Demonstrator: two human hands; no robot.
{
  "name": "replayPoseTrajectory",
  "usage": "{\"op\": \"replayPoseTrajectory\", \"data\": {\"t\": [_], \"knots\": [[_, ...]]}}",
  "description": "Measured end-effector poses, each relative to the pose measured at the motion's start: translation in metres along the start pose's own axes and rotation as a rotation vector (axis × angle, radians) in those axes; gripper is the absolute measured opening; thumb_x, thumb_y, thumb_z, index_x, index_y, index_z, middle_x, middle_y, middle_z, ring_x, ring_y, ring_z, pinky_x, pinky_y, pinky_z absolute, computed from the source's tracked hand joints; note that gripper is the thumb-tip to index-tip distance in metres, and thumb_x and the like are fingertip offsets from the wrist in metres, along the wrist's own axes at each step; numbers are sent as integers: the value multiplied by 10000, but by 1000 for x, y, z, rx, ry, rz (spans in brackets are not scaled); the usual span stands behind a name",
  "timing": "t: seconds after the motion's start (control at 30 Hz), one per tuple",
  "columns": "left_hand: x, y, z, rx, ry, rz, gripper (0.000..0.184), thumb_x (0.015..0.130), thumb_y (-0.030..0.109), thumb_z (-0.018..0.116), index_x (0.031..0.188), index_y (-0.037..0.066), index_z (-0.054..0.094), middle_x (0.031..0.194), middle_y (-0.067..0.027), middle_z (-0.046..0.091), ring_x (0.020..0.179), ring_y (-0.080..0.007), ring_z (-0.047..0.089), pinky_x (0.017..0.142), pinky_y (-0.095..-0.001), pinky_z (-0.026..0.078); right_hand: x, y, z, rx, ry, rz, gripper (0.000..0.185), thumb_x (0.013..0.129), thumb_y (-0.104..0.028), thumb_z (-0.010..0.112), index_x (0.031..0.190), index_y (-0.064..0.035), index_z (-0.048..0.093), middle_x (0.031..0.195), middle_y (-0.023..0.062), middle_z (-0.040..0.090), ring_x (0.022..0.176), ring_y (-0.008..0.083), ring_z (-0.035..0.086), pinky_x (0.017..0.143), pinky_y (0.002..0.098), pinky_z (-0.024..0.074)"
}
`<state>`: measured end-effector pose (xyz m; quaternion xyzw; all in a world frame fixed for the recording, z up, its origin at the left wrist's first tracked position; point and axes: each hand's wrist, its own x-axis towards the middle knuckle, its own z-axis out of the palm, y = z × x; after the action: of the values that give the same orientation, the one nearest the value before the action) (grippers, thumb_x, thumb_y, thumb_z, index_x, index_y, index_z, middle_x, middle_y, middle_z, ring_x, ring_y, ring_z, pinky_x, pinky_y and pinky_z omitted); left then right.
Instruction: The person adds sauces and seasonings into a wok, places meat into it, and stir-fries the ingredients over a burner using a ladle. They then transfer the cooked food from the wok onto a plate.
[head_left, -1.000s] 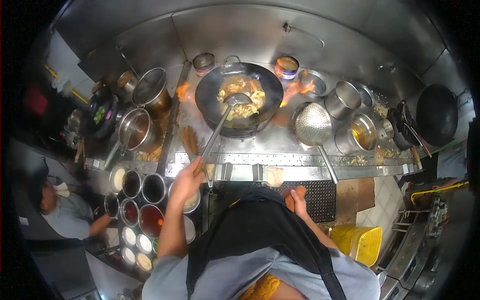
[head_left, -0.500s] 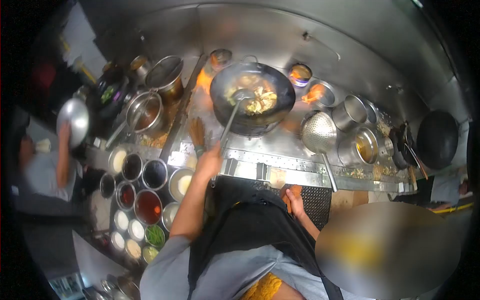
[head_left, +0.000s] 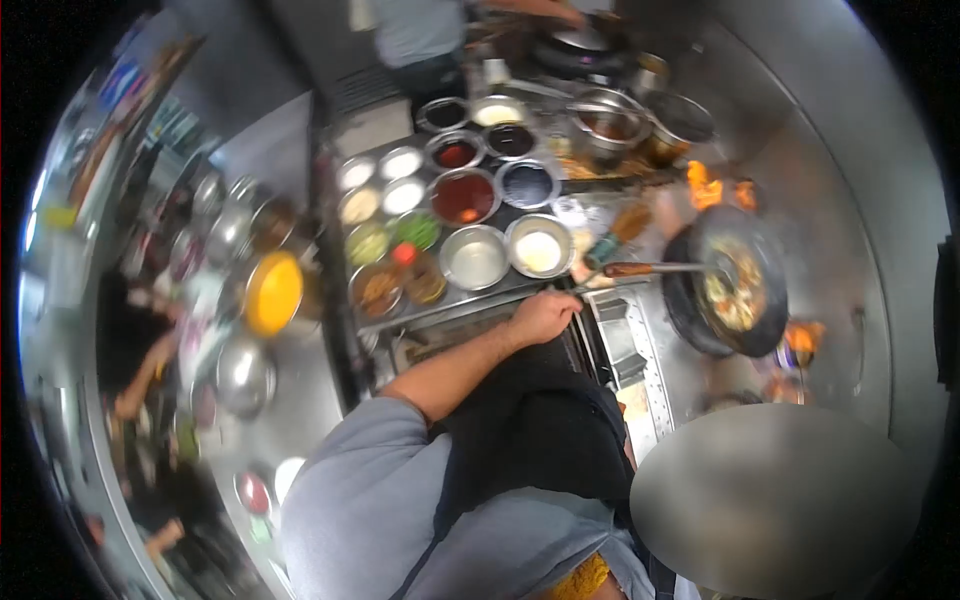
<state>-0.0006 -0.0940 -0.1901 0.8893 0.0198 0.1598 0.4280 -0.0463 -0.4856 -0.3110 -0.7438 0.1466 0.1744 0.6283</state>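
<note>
My left hand (head_left: pixel 545 316) is closed at the edge of the seasoning counter, just below a bowl of white contents (head_left: pixel 540 252). What its curled fingers hold, if anything, is hidden; a thin rod runs right from beside them. A ladle (head_left: pixel 665 268) with a brown handle grip lies tilted into the black wok (head_left: pixel 680 300), its grip a short way right of the hand and apart from it. Pale, cooked-looking pieces of food (head_left: pixel 735 290) fill the wok's middle. My right hand is out of sight behind the apron and the blurred oval.
Steel bowls of sauces, such as a red one (head_left: pixel 464 197), crowd the counter. Flames (head_left: pixel 703 186) rise behind the wok. A brush (head_left: pixel 622 232) lies by the stove. A yellow-filled pot (head_left: pixel 274 292) stands left. Another person (head_left: pixel 420 35) works at the far end.
The view has swung left, towards the sauce bowls. My left hand has let go of the ladle, which stays in the wok, and has moved to the counter edge. My right hand has gone from view.
</note>
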Motion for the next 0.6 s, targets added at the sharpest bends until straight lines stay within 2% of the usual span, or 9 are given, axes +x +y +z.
{"op": "replayPoseTrajectory", "data": {"t": [0.03,0.1,0.17,0.2,0.27,0.37,0.43,0.57,0.6], "knots": [[-39,-20,9,47,-68,-244,190,894,178,573,1012,107,703,1015,-127,702,934,-336,666,811,-431,534,3,1,-7,-20,-25,-4,261,934,-301,656,1018,-57,617,859,20,597,727,152,570,616,341,448],[-136,-95,36,212,-226,-414,259,875,195,520,989,52,703,983,-189,698,920,-388,666,808,-489,536,10,5,-11,-54,-98,-9,262,934,-301,656,1019,-56,617,860,20,597,729,152,571,617,341,449],[-261,-164,65,516,-664,-736,292,850,206,500,938,63,739,969,-226,695,886,-407,667,791,-510,533,14,8,-16,-99,-142,-11,262,934,-300,656,1021,-56,616,862,21,598,730,153,572,619,341,450],[-339,-183,71,432,-637,-720,256,830,157,519,871,56,749,900,-219,704,827,-367,687,743,-512,540,17,9,-17,-122,-162,-11,262,934,-300,656,1021,-56,616,862,21,599,730,153,572,620,341,450],[-466,-188,80,152,-673,-1049,201,809,146,564,802,46,738,851,-200,702,775,-322,687,705,-493,541,26,17,-17,-175,-225,-2,263,933,-300,656,1023,-56,616,864,21,600,732,154,573,621,341,451],[-598,-165,97,-325,-495,-1511,154,777,128,633,698,31,721,779,-171,700,697,-255,685,648,-463,543,34,21,-15,-265,-294,18,264,933,-300,656,1025,-55,616,866,22,601,734,155,574,623,341,452],[-642,-147,115,-438,-407,-1585,153,767,122,655,664,26,716,754,-161,699,671,-232,685,629,-453,544,38,24,-9,-322,-345,29,265,933,-299,656,1026,-55,616,867,23,602,735,156,575,624,341,453],[-644,-161,117,23,-664,-1160,252,887,267,576,820,55,695,720,-136,667,640,-234,657,524,-417,516,42,28,4,-387,-405,40,266,932,-299,657,1029,-55,616,870,24,603,737,157,577,627,341,455],[-632,-163,119,-25,-324,-1220,282,880,287,566,800,56,707,697,-126,670,629,-250,666,512,-410,518,40,28,6,-401,-417,46,266,932,-299,657,1030,-55,616,871,24,604,738,157,577,628,341,456]]}}
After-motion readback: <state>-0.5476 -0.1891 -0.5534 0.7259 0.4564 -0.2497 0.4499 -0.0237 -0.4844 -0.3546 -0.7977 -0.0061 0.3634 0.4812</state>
